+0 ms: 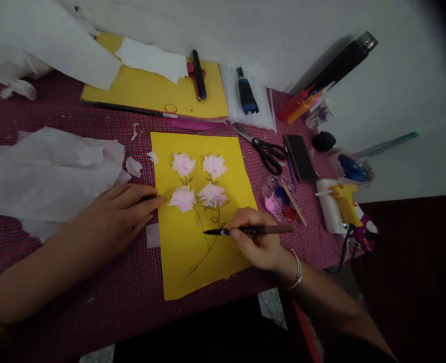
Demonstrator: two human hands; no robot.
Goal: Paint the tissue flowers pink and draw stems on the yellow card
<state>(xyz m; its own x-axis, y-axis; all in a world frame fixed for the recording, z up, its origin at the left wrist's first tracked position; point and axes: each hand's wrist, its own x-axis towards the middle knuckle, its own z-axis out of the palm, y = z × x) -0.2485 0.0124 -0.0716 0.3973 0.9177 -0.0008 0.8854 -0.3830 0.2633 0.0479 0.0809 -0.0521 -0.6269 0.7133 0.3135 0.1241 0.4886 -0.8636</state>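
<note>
A yellow sheet of paper lies on the checked cloth in front of me. Several pale pink paper flowers are on its upper half, with dark drawn stems and leaves below and between them. My right hand grips a dark brush pen with a brown barrel. Its dark tip points left and is at a drawn stem; whether it touches the paper I cannot tell. My left hand lies flat, fingers stretched out, with the fingertips on the sheet's left edge. Nothing is held in it.
White tissue paper spreads at the left. Right of the sheet are black-handled scissors, a phone, a paint palette and a yellow glue gun. Behind lie another yellow sheet and a dark pen.
</note>
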